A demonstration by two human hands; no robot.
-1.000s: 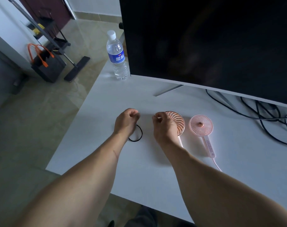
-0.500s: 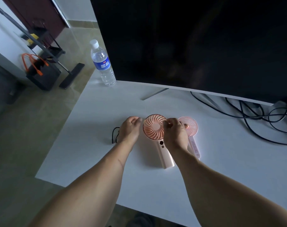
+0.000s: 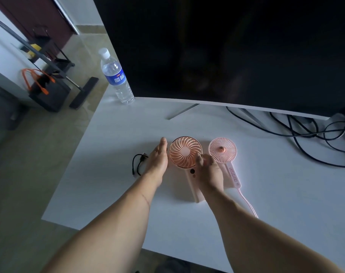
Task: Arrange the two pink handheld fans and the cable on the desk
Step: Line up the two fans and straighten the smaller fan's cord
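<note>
Two pink handheld fans lie flat side by side on the white desk (image 3: 108, 154). The larger fan (image 3: 185, 151) has a thick handle pointing toward me. To its right, the smaller fan (image 3: 222, 149) has a thin handle with a pink strap. A short black cable (image 3: 138, 164) lies coiled to the left. My left hand (image 3: 157, 158) rests edge-on against the larger fan's left rim, fingers straight, holding nothing. My right hand (image 3: 209, 172) lies flat between the two fans, over the larger fan's handle, with its fingertips at the head's right rim.
A big dark monitor (image 3: 226, 52) stands behind the fans on a metal foot. A water bottle (image 3: 117, 77) stands at the desk's far left corner. Black cables (image 3: 305, 134) trail at the back right. The desk's left edge drops to the floor, where a black bag (image 3: 47, 89) sits.
The larger fan went from held up between both hands to lying flat. The left hand let go of the cable, which now lies left of it. Both hands have flattened beside the fan.
</note>
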